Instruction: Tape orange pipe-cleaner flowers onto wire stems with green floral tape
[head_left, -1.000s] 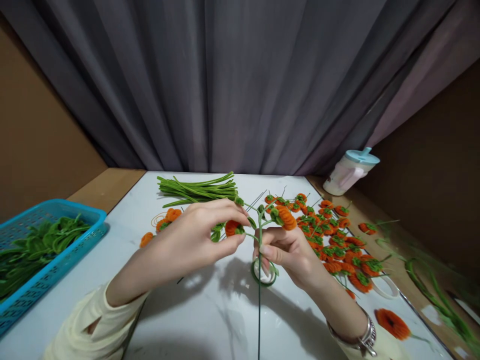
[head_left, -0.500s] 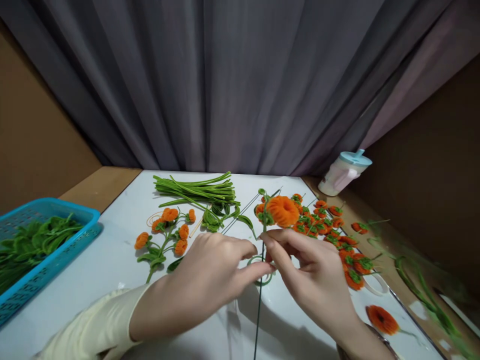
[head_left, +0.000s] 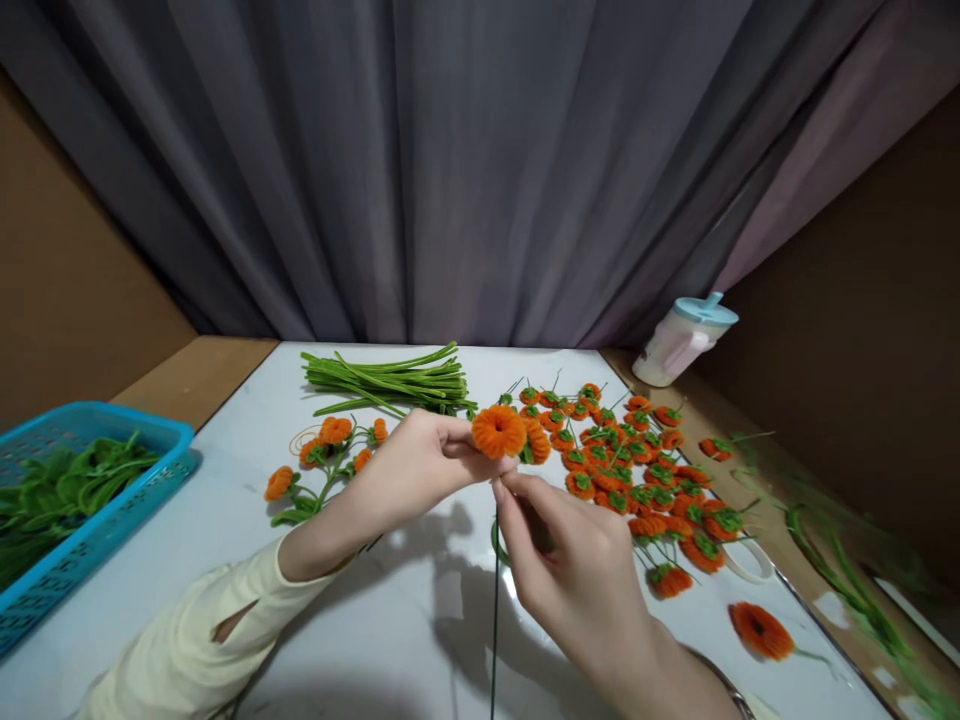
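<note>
Above the middle of the table I hold a fuzzy orange pipe-cleaner flower point(head_left: 499, 432) upright, with a second orange bloom point(head_left: 536, 442) beside it. My left hand point(head_left: 420, 465) is closed around the stem just under the blooms, its fingertips partly hidden behind them. Right below, my right hand point(head_left: 581, 570) pinches the same flower stem between thumb and forefinger. A thin dark green stem wire point(head_left: 495, 610) runs down from the pinch. Part of a green tape roll point(head_left: 501, 545) shows behind the wire.
A bundle of green pipe-cleaner stems point(head_left: 386, 378) lies at the back. Many small orange flowers point(head_left: 622, 455) cover the right side. A finished flower spray point(head_left: 319, 470) lies left, near a blue basket point(head_left: 161, 450) of green leaves. A lidded cup point(head_left: 679, 345) stands back right.
The flower has turned and moved left, and a second bloom shows clearly beside it. My left hand has risen from lower down to the stem under the blooms. My right hand has moved slightly left and down.
</note>
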